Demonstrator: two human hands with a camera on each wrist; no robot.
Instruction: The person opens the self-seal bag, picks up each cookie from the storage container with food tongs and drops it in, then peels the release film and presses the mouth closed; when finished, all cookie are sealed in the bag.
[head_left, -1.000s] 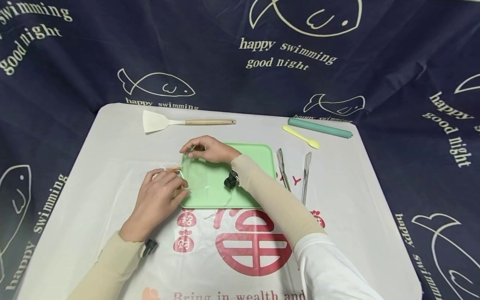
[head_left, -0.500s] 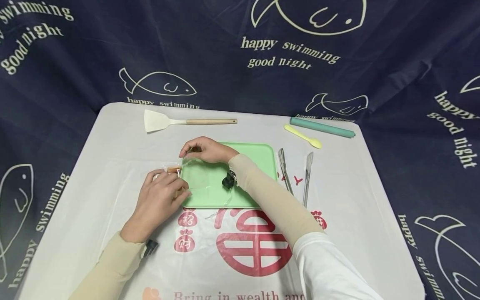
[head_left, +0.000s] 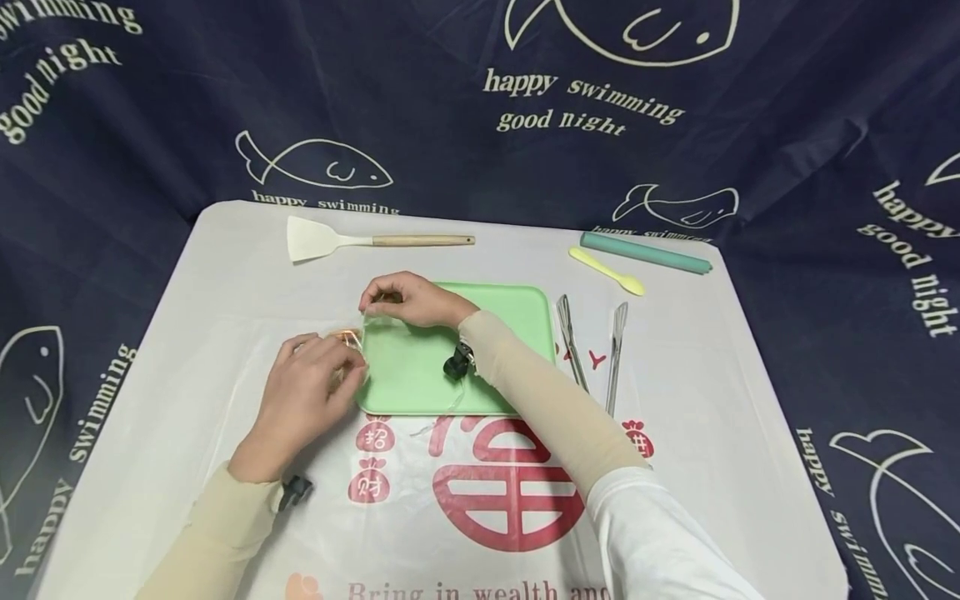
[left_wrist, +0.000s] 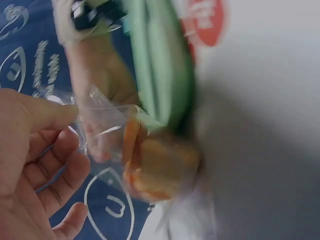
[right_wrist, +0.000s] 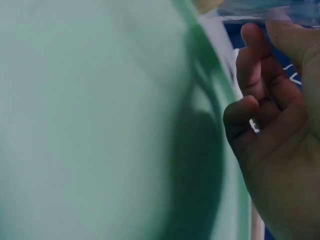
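A clear plastic bag (left_wrist: 102, 122) is stretched between the two hands at the left end of a green tray (head_left: 427, 383). Inside or behind its film, the left wrist view shows a blurred orange-brown piece (left_wrist: 165, 167) that looks like bread; its exact kind is unclear. My left hand (head_left: 303, 392) pinches the film between thumb and forefinger, its other fingers loosely bent. Over the tray's far left corner, my right hand (head_left: 420, 300) pinches another part of the film, which the right wrist view catches at its top edge (right_wrist: 280, 11). In the head view my left hand partly covers the bag.
Behind the tray lies a white spatula (head_left: 315, 240) with a wooden handle. Metal tongs (head_left: 573, 342) rest to the right, their arms spread. A yellow spoon (head_left: 606, 271) and a teal rolled item (head_left: 645, 252) lie at the back right.
My left hand has shifted slightly left, off the tray's edge, drawing the film with it. My right hand stays almost in place, with its fingertips a little lower.
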